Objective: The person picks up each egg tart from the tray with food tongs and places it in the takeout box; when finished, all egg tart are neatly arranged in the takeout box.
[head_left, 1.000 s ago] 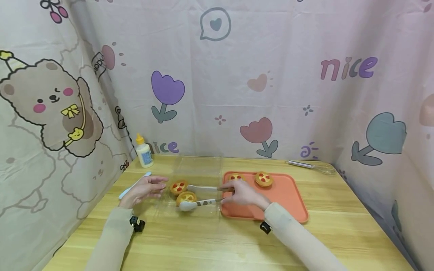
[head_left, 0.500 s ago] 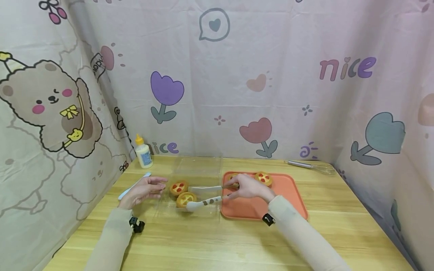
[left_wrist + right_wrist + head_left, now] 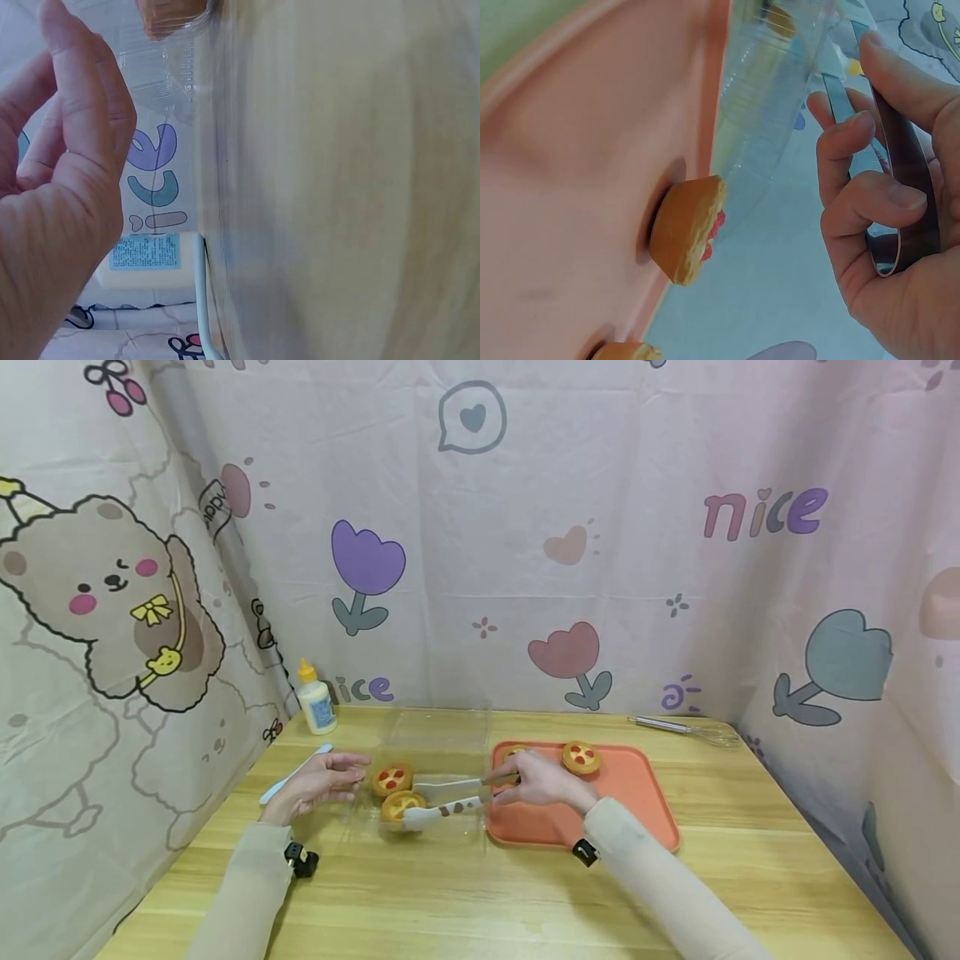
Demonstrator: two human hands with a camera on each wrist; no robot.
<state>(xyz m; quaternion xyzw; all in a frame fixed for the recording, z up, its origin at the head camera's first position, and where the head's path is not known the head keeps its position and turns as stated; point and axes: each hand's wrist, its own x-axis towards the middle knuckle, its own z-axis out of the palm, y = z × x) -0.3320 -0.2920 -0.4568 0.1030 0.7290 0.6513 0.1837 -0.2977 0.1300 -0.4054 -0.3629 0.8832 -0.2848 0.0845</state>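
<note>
My right hand (image 3: 543, 777) holds a pair of tongs (image 3: 461, 806) with white, brown-spotted ends. In the right wrist view, the thumb and fingers curl round its bent metal band (image 3: 911, 180). The tong arms stand apart over a clear plastic box (image 3: 438, 727), which holds two toy egg tarts, a red-topped tart (image 3: 392, 781) and a yellowish tart (image 3: 400, 804). One tong end overlaps the nearer tart; whether they touch, I cannot tell. Beside the box's left side, my left hand (image 3: 317, 783) hovers with relaxed fingers and holds nothing.
An orange tray (image 3: 630, 802) right of the box bears a red-topped tart (image 3: 581, 758) and another tart partly hidden by my right hand. A glue bottle (image 3: 318, 706) and a light-blue stick (image 3: 273, 789) are at left. A whisk (image 3: 686, 728) lies at the back right.
The tong arms spread apart at first, then the tongs shifted left and slightly nearer, with one end now over the nearer tart. My left hand has hardly moved.
</note>
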